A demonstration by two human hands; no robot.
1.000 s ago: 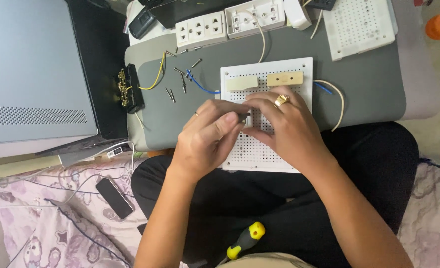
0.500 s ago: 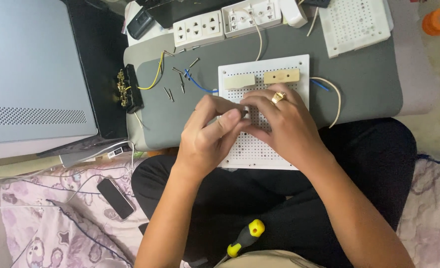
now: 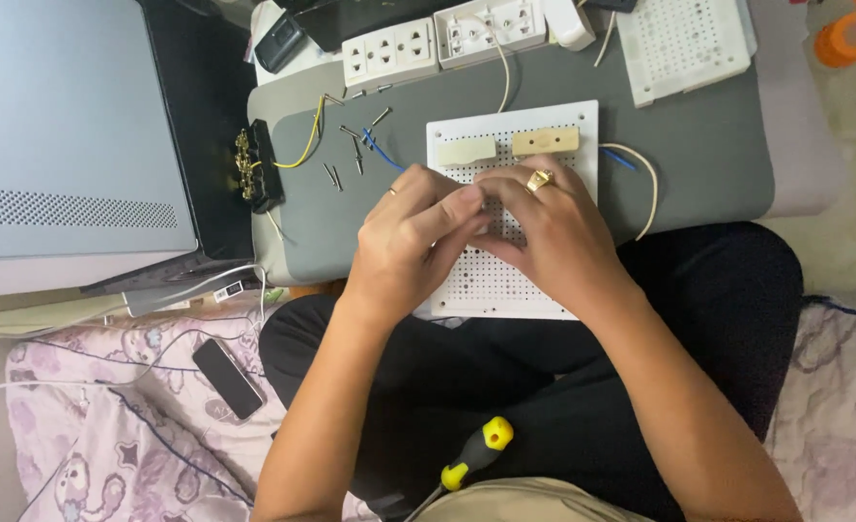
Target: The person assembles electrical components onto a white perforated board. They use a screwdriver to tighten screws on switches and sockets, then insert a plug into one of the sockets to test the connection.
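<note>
You sit cross-legged on a flowered bedsheet [image 3: 109, 425], with a grey lap table [image 3: 699, 145] across your knees and a closed grey laptop [image 3: 71, 126] off to your left.

On the table, straight ahead of you, lies a white perforated board [image 3: 505, 280]. Its long axis runs away from you, near edge at your lap, far edge carrying two small blocks, one white [image 3: 466, 150] and one tan [image 3: 545, 141].

Both hands meet over the middle of that board. Your left hand [image 3: 409, 242] comes in from the left with fingers curled and thumb and forefinger pinched. Your right hand [image 3: 554, 232], with a gold ring [image 3: 540, 180], comes in from the right, fingertips closed toward the same spot. The tips touch, or nearly so, and whatever small part is between them is hidden, so I cannot tell what they pinch or which hand is nearer to it.

The board lies directly under both hands. Loose screws [image 3: 346, 155] and a yellow wire [image 3: 310, 135] sit beyond your left hand, a white wire [image 3: 645, 188] just beside the right. A yellow-and-black screwdriver [image 3: 471, 459] rests in your lap, well apart.
</note>
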